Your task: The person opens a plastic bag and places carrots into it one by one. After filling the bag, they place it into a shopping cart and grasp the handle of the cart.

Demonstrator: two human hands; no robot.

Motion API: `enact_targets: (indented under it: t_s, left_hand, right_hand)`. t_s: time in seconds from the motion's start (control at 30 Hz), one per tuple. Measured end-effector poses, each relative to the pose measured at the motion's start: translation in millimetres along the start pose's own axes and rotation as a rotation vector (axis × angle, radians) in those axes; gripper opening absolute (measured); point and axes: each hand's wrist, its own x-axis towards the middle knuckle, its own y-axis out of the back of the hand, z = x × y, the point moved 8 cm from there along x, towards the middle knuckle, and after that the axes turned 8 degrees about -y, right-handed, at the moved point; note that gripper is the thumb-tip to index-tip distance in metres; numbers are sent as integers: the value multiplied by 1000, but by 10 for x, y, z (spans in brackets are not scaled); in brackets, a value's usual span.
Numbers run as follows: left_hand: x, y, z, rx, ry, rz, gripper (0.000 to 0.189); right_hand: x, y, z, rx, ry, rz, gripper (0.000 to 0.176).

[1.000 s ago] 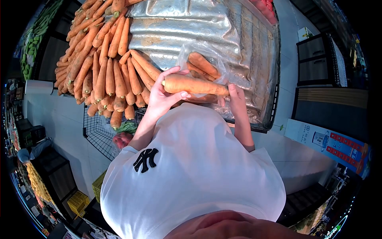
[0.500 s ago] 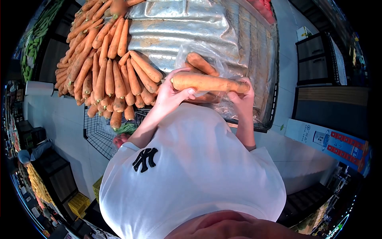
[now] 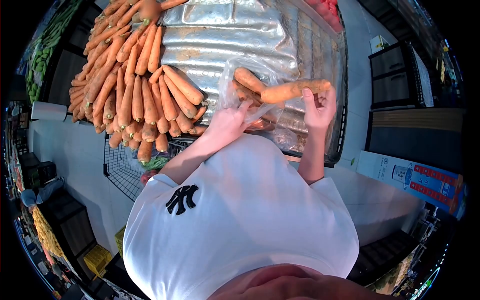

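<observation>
A thick carrot point(image 3: 292, 91) is held near one end by my right hand point(image 3: 320, 106), with fingers and thumb closed round it. Its other end lies over the opening of a clear plastic bag point(image 3: 226, 90). My left hand point(image 3: 230, 121) pinches the near edge of that bag. Inside the bag are other carrots point(image 3: 248, 79), partly hidden by the film and by the held carrot. To the left of my left hand a large pile of carrots point(image 3: 132, 95) fans out, and its nearest ends come close to my wrist.
Silver padded sheeting point(image 3: 220, 37) covers the display stand beside the pile. A wire shopping cart point(image 3: 119, 167) with produce stands below the pile at left. Red packaged produce point(image 3: 327, 11) sits at the far right corner. A blue printed box point(image 3: 410, 180) is at right.
My left hand has let go of the carrot and now grips the bag. My right hand has moved the carrot right and slightly away from me, one end over the bag.
</observation>
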Motion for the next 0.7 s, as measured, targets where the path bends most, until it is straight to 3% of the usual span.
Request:
enact_targets:
  t_s: [0.1, 0.27, 0.4, 0.53, 0.7]
  left_hand:
    - [2, 98, 100, -9, -232, 88, 27]
    - [-33, 287, 199, -124, -236, 255, 16]
    - [-81, 379, 177, -132, -226, 322, 14]
    - [-93, 347, 111, -137, -201, 346, 11]
    - [-116, 433, 66, -146, -150, 394, 11]
  right_hand:
    - [42, -240, -7, -70, -21, -67, 33]
    - [50, -742, 79, -423, 59, -271, 35]
    - [-24, -1050, 73, -755, 318, -494, 47]
    - [-32, -1147, 514, -1134, 61, -570, 43]
    - [-94, -1111, 731, -1048, 69, -600, 35]
